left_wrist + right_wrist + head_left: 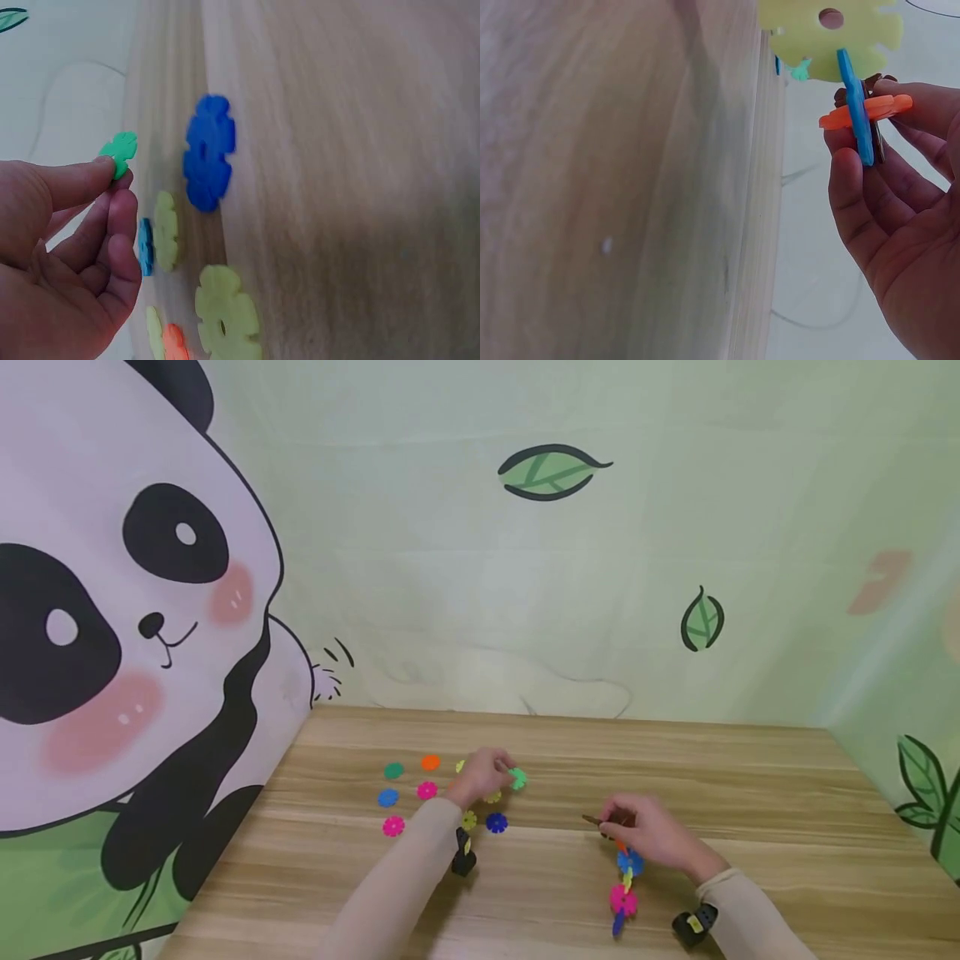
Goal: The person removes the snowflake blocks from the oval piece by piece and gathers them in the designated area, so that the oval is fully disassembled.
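Observation:
My left hand pinches a light green flower-shaped interlocking disc between thumb and fingers, above the loose discs on the table. My right hand grips the upper end of a chain of interlocked discs. At that end are a brown disc and an orange disc near the fingertips. Toward me follow a blue disc, a yellow disc, a pink disc and a dark blue disc. The two hands are apart.
Several loose discs lie on the wooden table around my left forearm, among them a dark blue disc, an orange disc, a teal disc and a pink disc. A printed wall cloth stands behind the table.

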`<action>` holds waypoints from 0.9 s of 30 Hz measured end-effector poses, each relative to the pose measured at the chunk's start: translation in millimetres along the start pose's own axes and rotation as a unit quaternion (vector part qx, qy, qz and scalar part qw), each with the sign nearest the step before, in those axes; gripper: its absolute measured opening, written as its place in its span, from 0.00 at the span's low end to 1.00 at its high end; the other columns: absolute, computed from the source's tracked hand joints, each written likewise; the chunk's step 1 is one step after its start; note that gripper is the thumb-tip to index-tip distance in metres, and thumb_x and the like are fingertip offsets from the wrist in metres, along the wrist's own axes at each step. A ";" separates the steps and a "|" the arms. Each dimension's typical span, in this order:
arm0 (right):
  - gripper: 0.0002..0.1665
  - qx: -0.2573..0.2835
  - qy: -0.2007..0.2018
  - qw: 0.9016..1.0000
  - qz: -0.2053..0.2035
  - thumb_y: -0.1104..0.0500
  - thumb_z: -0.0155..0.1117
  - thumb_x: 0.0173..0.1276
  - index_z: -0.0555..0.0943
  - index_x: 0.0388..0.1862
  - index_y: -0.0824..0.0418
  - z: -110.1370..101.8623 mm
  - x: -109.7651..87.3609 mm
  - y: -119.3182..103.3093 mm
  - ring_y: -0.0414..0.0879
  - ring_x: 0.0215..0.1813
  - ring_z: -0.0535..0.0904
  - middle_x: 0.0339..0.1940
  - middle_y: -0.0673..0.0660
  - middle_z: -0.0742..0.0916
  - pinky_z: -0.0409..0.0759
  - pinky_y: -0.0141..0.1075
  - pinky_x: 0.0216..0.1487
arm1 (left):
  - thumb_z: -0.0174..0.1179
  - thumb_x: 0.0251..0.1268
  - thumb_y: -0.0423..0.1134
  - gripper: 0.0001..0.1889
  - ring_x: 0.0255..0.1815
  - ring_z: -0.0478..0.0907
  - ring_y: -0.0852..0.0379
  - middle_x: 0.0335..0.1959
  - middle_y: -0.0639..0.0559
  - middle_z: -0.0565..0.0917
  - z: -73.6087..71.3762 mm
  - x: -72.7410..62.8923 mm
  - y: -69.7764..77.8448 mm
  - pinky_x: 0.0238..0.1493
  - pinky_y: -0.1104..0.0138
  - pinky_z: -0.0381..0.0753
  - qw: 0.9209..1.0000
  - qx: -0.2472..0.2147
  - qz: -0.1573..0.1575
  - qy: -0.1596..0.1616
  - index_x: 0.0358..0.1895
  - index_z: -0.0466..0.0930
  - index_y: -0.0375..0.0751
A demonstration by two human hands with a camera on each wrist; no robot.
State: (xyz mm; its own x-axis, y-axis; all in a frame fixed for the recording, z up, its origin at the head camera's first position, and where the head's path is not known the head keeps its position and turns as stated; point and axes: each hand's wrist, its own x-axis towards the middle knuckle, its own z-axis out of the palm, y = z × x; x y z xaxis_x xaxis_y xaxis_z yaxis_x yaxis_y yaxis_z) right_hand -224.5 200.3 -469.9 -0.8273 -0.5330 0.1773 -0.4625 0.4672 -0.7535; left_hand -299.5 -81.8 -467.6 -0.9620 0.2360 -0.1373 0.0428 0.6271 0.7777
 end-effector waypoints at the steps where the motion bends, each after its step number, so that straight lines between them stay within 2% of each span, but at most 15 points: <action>1: 0.04 0.001 -0.001 1.000 0.003 0.65 0.64 0.64 0.78 0.32 0.58 -0.3 -0.4 -0.8 0.40 0.31 0.78 0.28 0.50 0.83 0.77 0.33 0.30 | 0.62 0.61 0.33 0.07 0.36 0.77 0.53 0.38 0.47 0.80 0.3 0.7 0.1 0.35 0.64 0.78 1.000 0.007 0.003 0.003 0.42 0.80 0.40; 7: 0.03 0.004 -0.003 1.000 0.010 0.64 0.64 0.64 0.78 0.33 0.61 -1.1 -1.8 -3.5 0.40 0.31 0.77 0.29 0.50 0.83 0.76 0.32 0.31 | 0.64 0.57 0.29 0.06 0.31 0.77 0.55 0.33 0.46 0.82 6.7 4.4 0.7 0.30 0.68 0.77 0.998 0.051 0.027 0.041 0.38 0.81 0.35; 13: 0.02 -0.010 -0.004 1.000 0.013 0.62 0.63 0.65 0.78 0.33 0.58 -3.2 -2.4 -6.4 0.40 0.32 0.77 0.29 0.49 0.83 0.76 0.32 0.31 | 0.67 0.55 0.30 0.06 0.26 0.74 0.58 0.27 0.49 0.80 14.8 11.4 -1.2 0.27 0.70 0.74 0.993 0.089 0.040 0.068 0.35 0.81 0.36; 20: 0.03 -0.021 0.000 1.000 0.010 0.61 0.64 0.65 0.78 0.32 0.55 -3.7 -1.9 -8.3 0.40 0.30 0.77 0.27 0.48 0.83 0.76 0.33 0.29 | 0.66 0.56 0.31 0.07 0.30 0.76 0.56 0.31 0.47 0.82 15.5 13.4 -1.2 0.31 0.68 0.77 0.993 0.090 0.026 0.067 0.38 0.82 0.37; 23: 0.03 -0.024 0.001 1.000 0.011 0.65 0.63 0.65 0.78 0.32 0.58 -4.6 -3.0 -20.6 0.42 0.30 0.77 0.28 0.52 0.83 0.75 0.32 0.29 | 0.67 0.56 0.31 0.08 0.32 0.77 0.55 0.33 0.46 0.82 13.8 12.2 -1.6 0.33 0.67 0.78 0.994 0.088 0.031 0.064 0.38 0.81 0.37; 27: 0.03 -0.025 0.002 1.000 0.015 0.66 0.62 0.65 0.78 0.32 0.60 -5.2 -3.5 -20.0 0.43 0.31 0.77 0.28 0.53 0.83 0.75 0.33 0.30 | 0.66 0.55 0.30 0.09 0.36 0.79 0.51 0.35 0.44 0.83 11.4 8.8 0.1 0.36 0.64 0.79 0.994 0.086 0.042 0.059 0.40 0.81 0.35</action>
State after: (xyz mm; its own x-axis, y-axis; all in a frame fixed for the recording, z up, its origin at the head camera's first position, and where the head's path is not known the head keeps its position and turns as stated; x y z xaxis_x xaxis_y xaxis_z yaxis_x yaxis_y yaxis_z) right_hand -214.0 196.5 -452.2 -0.8423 -0.5155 0.1573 -0.4526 0.5181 -0.7258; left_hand -304.8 -71.2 -475.8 -0.9776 0.2104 0.0050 0.1602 0.7284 0.6661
